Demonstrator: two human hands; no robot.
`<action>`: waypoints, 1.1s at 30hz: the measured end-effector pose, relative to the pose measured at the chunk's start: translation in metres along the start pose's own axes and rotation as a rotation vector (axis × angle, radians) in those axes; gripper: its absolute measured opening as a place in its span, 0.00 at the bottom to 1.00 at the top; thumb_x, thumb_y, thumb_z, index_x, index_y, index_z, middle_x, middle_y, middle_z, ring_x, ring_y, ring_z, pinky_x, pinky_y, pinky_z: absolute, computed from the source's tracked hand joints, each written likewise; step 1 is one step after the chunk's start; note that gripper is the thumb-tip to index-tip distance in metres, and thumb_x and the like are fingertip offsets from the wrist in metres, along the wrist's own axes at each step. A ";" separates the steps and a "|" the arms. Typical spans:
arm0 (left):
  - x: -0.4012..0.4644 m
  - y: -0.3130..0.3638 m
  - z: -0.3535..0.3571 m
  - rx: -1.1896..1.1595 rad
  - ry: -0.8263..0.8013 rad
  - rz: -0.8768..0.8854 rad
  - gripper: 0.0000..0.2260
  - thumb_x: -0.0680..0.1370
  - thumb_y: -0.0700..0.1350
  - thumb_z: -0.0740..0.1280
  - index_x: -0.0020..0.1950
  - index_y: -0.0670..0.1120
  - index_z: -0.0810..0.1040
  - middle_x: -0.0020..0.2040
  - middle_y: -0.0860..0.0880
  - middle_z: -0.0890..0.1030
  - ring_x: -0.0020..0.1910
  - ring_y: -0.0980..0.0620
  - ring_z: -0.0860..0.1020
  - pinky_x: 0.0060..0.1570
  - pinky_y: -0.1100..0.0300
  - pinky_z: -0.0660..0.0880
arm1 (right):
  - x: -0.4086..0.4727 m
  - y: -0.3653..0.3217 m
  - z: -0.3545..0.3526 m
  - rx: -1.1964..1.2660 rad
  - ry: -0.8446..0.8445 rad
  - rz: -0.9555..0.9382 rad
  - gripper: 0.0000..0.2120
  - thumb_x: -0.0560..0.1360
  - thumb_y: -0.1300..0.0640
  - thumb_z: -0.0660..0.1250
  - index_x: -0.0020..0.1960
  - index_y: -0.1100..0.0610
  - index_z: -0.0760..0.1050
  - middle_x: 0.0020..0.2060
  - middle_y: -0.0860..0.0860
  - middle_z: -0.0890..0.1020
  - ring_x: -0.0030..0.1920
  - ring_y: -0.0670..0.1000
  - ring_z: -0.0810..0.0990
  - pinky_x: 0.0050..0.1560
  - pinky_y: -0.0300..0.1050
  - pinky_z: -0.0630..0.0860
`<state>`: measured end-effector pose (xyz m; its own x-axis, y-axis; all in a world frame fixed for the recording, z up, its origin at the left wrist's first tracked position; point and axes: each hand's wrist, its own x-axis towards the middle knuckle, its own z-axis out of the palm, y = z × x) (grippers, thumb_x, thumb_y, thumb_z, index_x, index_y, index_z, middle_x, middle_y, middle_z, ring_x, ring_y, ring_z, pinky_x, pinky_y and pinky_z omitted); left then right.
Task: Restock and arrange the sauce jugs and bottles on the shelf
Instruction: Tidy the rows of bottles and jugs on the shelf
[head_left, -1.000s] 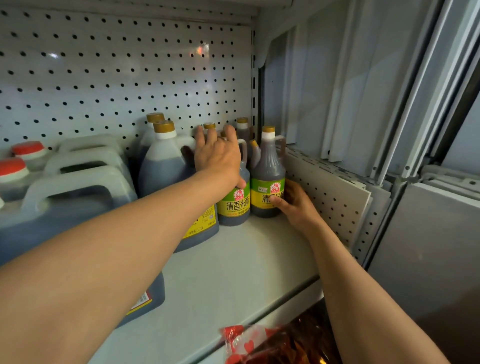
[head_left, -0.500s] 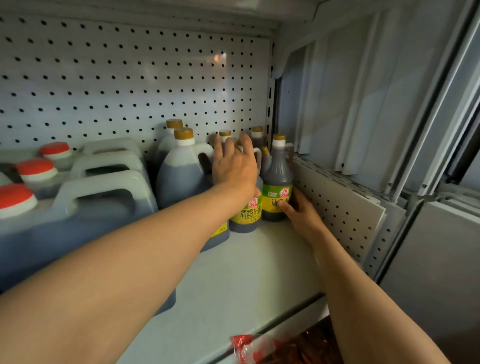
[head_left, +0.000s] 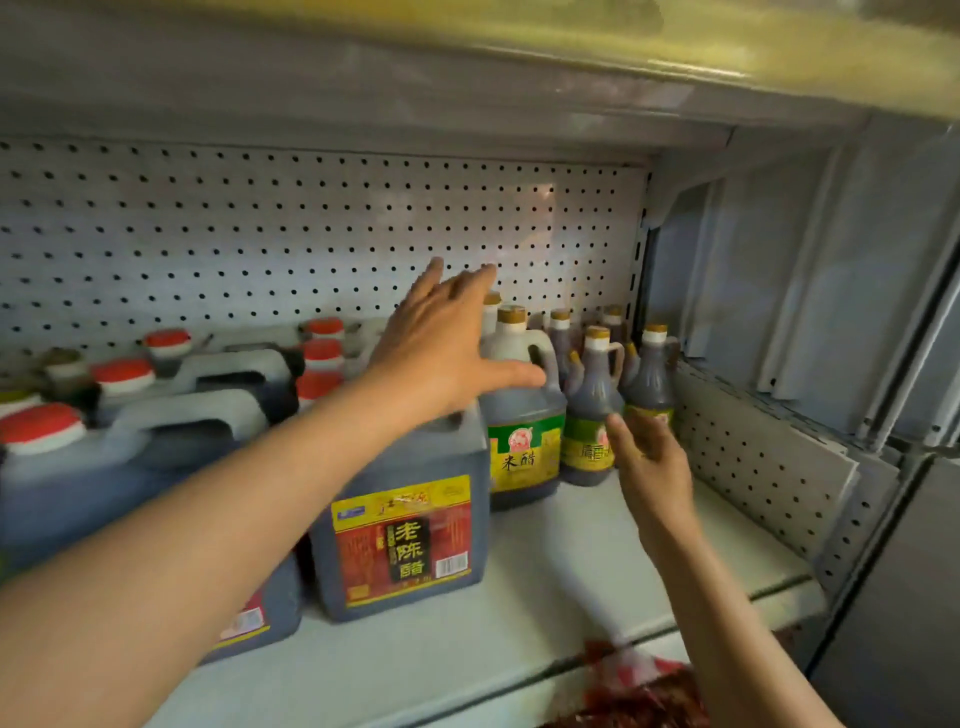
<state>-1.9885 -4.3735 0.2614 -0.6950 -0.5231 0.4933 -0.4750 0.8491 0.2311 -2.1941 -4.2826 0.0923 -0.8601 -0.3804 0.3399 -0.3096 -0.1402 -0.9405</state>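
Dark sauce jugs and bottles stand on a white shelf (head_left: 545, 582). A big jug with a red and yellow label (head_left: 410, 525) stands at the front, with more red-capped jugs (head_left: 119, 452) to its left. Right of it are a gold-capped jug with a green and yellow label (head_left: 524, 421) and small dark bottles (head_left: 592, 410), (head_left: 652, 384) in the right corner. My left hand (head_left: 447, 338) hovers with spread, straight fingers above the big jug and holds nothing. My right hand (head_left: 649, 457) is lifted, fingers straight, just in front of the small bottles, not gripping them.
A pegboard back wall (head_left: 311, 234) and a perforated side panel (head_left: 753, 467) close in the shelf. Another shelf (head_left: 467, 62) hangs low overhead. Red packets (head_left: 644, 691) lie below the shelf's front edge. Grey panels (head_left: 831, 286) stand to the right.
My left hand has lifted off the bottle tops and spread open. My right hand has let go of the corner bottle and pulled back. The view has drawn back and tilted up.
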 end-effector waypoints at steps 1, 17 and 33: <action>-0.009 -0.017 -0.012 -0.028 -0.032 -0.061 0.49 0.66 0.66 0.73 0.81 0.51 0.56 0.80 0.47 0.58 0.80 0.47 0.51 0.75 0.52 0.54 | -0.011 -0.011 0.008 0.053 -0.073 -0.006 0.18 0.78 0.49 0.70 0.64 0.57 0.78 0.59 0.52 0.83 0.59 0.51 0.81 0.63 0.54 0.78; -0.060 -0.091 -0.017 0.167 -0.296 -0.111 0.51 0.61 0.59 0.82 0.79 0.53 0.60 0.73 0.48 0.66 0.71 0.44 0.68 0.65 0.53 0.69 | -0.075 -0.056 0.067 0.149 -0.751 -0.195 0.40 0.71 0.59 0.74 0.79 0.46 0.61 0.72 0.43 0.74 0.72 0.47 0.73 0.67 0.52 0.75; -0.113 -0.117 -0.058 0.073 0.207 0.002 0.53 0.66 0.59 0.78 0.81 0.51 0.51 0.82 0.46 0.52 0.80 0.46 0.47 0.78 0.51 0.49 | -0.097 -0.090 0.062 0.111 -0.584 -0.147 0.47 0.59 0.40 0.82 0.74 0.49 0.70 0.65 0.45 0.80 0.66 0.45 0.78 0.63 0.45 0.78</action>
<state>-1.8229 -4.4097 0.2277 -0.5738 -0.4891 0.6569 -0.5173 0.8383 0.1723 -2.0580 -4.2901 0.1440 -0.4378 -0.7836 0.4409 -0.3371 -0.3115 -0.8884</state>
